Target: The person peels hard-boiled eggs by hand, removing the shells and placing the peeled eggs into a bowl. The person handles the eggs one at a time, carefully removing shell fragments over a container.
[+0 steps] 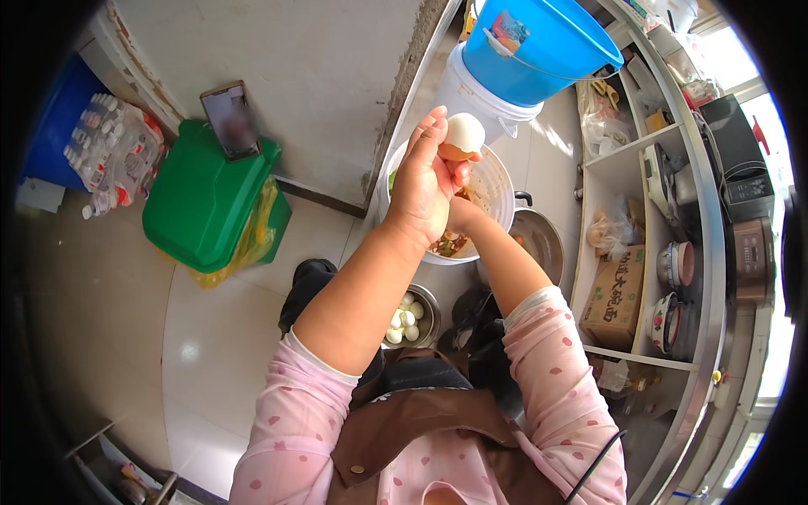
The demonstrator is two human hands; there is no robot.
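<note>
My left hand (416, 183) holds a partly peeled egg (464, 134) above a white plastic bucket (495, 189). Smooth white shows on most of the egg; a cap of brown shell still covers its lower side. My right hand (464, 213) is close beneath the left one, over the bucket, with its fingers largely hidden. Inside the bucket lie mixed scraps (449, 245), reddish brown with green bits. Nearer to me, between my feet, a metal bowl (430, 312) contains several peeled white eggs (407, 319).
To the right of the bucket sits a metal pan (546, 243) with a dark handle. Behind stands a blue bucket (536, 50) on a lidded white pail (451, 79). A green bin (196, 196) with a propped phone (231, 120) is left. Open shelves (641, 148) line the right.
</note>
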